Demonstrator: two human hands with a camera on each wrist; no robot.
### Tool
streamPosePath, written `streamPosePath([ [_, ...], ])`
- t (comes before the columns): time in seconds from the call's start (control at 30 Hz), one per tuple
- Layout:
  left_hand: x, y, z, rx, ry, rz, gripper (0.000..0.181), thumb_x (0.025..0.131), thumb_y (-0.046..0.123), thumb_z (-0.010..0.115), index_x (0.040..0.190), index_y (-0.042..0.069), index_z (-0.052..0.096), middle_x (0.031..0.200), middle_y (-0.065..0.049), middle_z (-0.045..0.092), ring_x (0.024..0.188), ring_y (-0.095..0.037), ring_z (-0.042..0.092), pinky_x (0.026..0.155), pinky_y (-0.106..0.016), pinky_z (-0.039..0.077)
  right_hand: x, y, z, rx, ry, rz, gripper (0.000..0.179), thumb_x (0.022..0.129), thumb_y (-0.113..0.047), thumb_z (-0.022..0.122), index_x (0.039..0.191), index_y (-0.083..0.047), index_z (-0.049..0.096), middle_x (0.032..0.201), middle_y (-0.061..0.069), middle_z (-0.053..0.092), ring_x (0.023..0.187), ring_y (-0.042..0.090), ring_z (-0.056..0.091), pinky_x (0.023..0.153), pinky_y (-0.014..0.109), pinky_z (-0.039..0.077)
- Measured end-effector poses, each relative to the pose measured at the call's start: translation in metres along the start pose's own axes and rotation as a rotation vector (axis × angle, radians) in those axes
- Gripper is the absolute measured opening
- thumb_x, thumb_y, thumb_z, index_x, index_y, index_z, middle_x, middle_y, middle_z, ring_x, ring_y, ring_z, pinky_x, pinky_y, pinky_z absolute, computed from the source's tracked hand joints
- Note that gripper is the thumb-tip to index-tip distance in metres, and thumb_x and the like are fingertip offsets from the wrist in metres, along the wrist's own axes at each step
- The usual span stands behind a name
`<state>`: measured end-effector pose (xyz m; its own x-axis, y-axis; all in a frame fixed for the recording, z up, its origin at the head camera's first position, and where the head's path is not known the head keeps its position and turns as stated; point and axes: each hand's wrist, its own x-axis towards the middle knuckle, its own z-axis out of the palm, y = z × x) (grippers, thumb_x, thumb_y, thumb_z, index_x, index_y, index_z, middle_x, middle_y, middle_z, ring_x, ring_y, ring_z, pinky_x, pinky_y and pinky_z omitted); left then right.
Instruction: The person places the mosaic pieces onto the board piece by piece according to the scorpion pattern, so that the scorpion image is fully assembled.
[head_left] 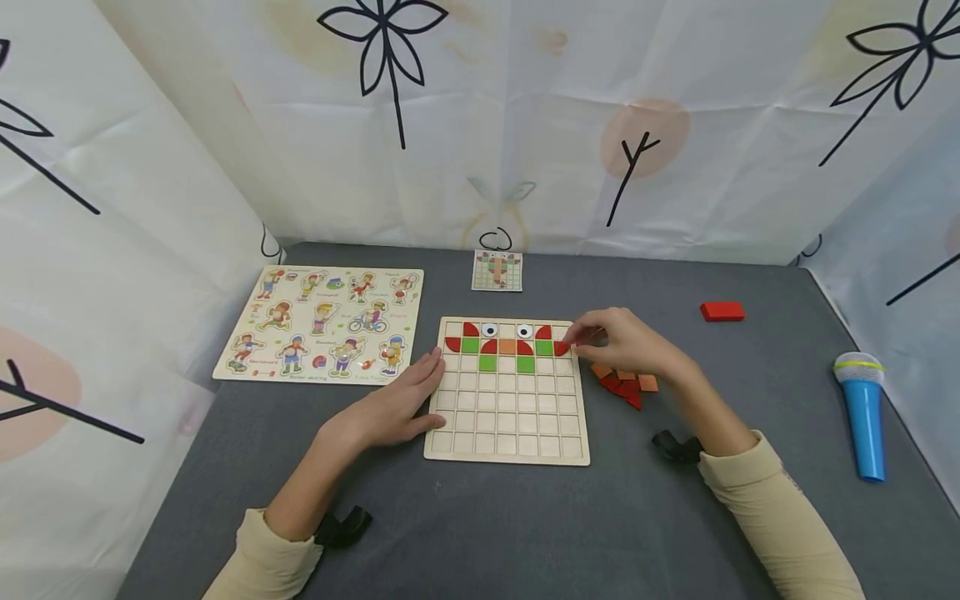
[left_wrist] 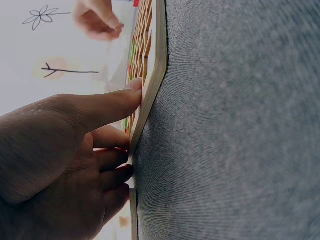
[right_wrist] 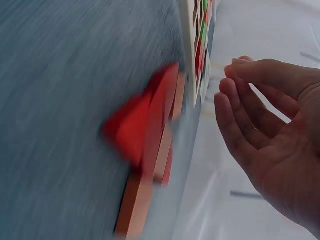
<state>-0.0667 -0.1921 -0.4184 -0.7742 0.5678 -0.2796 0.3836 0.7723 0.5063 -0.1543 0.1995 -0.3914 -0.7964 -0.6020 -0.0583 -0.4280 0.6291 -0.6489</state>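
On the gray table [head_left: 495, 529], the relaxed left hand [head_left: 397, 407] seemingly steadies the board [head_left: 506, 402] from its left, the right hand [head_left: 621, 340] opposite, its hold unclear.

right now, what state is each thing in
grid board: flat, partly filled
loose pieces: heaped beside grid board
left hand: touching its left edge
right hand: near its upper right, grip unclear
card: pattern showing
picture board: flat
microphone: lying down
red block: lying flat

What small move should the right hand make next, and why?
Probably pick up one of the loose tiles: they lie beside the grid board, whose lower squares are bare, and no tile plainly shows in the right hand.
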Motion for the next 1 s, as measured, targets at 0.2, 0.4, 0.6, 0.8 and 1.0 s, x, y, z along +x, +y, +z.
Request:
streamPosePath([
  [0.2, 0.0, 0.001, 0.0, -0.004, 0.005, 0.001, 0.086, 0.108, 0.026, 0.069, 0.17, -0.006, 0.019, 0.184, -0.021, 0.007, 0.172, -0.04, 0.011, 0.137, -0.059, 0.023, -0.025, 0.02, -0.014, -0.079, 0.019, 0.071, 0.022, 0.096, 0.003, 0.074, 0.117, 0.0, 0.079, 0.113, 0.016, 0.081, 0.101, 0.027, 0.075, 0.092, 0.051, 0.064],
  [0.4, -0.001, 0.002, 0.0, -0.003, 0.001, -0.007, 0.086, 0.108, 0.027, 0.069, 0.17, -0.006, 0.019, 0.184, -0.02, 0.007, 0.172, -0.039, 0.01, 0.137, -0.058, 0.023, -0.04, 0.036, -0.023, -0.101, -0.02, 0.082, 0.023, 0.095, 0.005, 0.075, 0.118, 0.004, 0.078, 0.115, 0.02, 0.08, 0.102, 0.033, 0.078, 0.09, 0.05, 0.066],
  [0.6, -0.002, 0.002, -0.001, -0.007, 0.0, -0.01, 0.086, 0.108, 0.027, 0.069, 0.171, -0.005, 0.019, 0.184, -0.019, 0.006, 0.172, -0.039, 0.01, 0.137, -0.058, 0.023, -0.045, 0.046, -0.028, -0.07, -0.048, 0.129, 0.024, 0.095, 0.002, 0.078, 0.12, 0.002, 0.078, 0.117, 0.019, 0.079, 0.101, 0.03, 0.078, 0.086, 0.04, 0.067],
  [0.8, -0.002, 0.002, -0.001, -0.007, 0.002, -0.001, 0.085, 0.108, 0.027, 0.068, 0.17, -0.006, 0.019, 0.184, -0.02, 0.006, 0.172, -0.039, 0.01, 0.137, -0.058, 0.023, -0.042, 0.05, -0.03, -0.069, -0.064, 0.141, 0.024, 0.094, -0.001, 0.081, 0.117, 0.002, 0.079, 0.113, 0.016, 0.079, 0.096, 0.022, 0.072, 0.08, 0.028, 0.063],
  [1.0, -0.002, 0.002, -0.001, -0.01, 0.003, -0.003, 0.086, 0.108, 0.026, 0.068, 0.17, -0.006, 0.019, 0.184, -0.02, 0.007, 0.172, -0.04, 0.01, 0.137, -0.059, 0.022, -0.039, 0.05, -0.031, -0.102, -0.055, 0.165, 0.018, 0.092, -0.003, 0.082, 0.11, -0.004, 0.08, 0.102, 0.008, 0.078, 0.089, 0.014, 0.067, 0.076, 0.022, 0.058],
])
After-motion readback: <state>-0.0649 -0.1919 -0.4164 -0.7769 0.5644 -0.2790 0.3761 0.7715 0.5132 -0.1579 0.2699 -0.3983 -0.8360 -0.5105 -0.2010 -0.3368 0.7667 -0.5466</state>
